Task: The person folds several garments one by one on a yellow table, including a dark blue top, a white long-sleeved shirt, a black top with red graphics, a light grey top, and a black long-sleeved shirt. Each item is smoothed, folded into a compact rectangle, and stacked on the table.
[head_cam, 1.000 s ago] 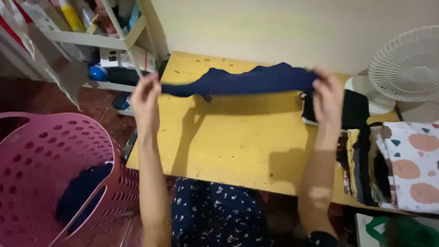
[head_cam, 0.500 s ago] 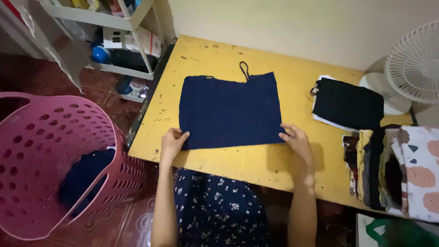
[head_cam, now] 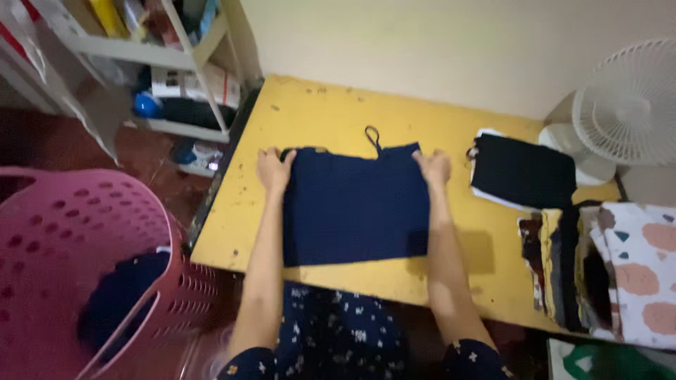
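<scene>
A navy strappy top [head_cam: 355,207] lies flat on the yellow table [head_cam: 324,112], its thin strap loop pointing to the far side. My left hand [head_cam: 273,169] rests on its far left corner. Over at the far right corner sits my right hand [head_cam: 434,167]. Whether the fingers pinch the cloth or only press on it is not clear. Both arms reach across the garment's side edges.
A folded black garment [head_cam: 524,172] and a row of folded clothes [head_cam: 605,271] lie at the table's right. A white fan [head_cam: 627,105] stands behind them. A pink laundry basket [head_cam: 63,274] with dark cloth inside is on the floor left, a shelf unit [head_cam: 176,63] beyond.
The top was first held stretched in the air, then laid flat. My hands have since moved from its near corners to its far corners.
</scene>
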